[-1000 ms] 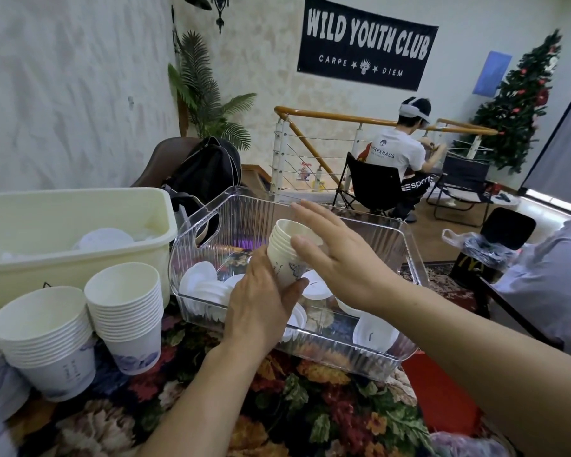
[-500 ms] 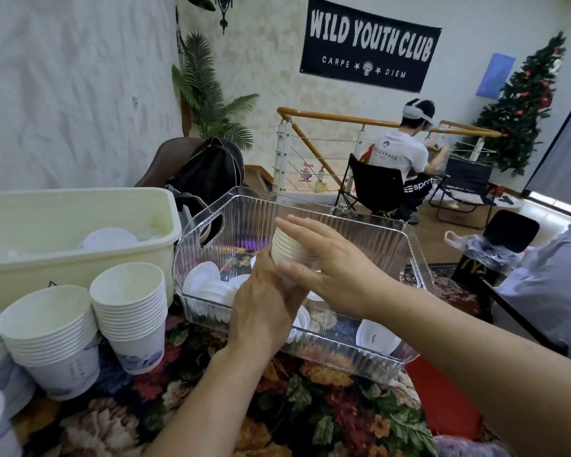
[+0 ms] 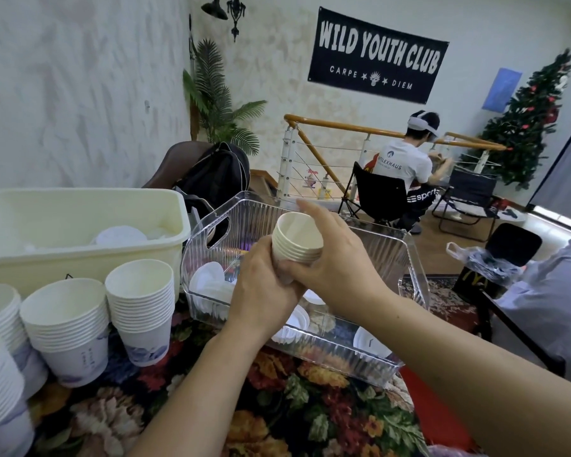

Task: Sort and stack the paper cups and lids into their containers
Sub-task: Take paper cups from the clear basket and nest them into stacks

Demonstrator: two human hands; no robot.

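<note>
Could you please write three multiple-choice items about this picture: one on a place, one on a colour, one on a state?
1. Where are most of the loose white lids?
A. in the clear bin
B. on the chair
C. on the floor

2. What colour is the tub behind the standing cup stacks?
A. red
B. pale yellow
C. black

3. How is the small cup stack over the clear bin kept?
A. lying on the cloth
B. held by one hand only
C. held by both hands

Answers:
1 A, the lids lie on the bin's floor.
2 B, its walls are pale yellow.
3 C, the left hand grips its base and the right hand wraps its side.
</note>
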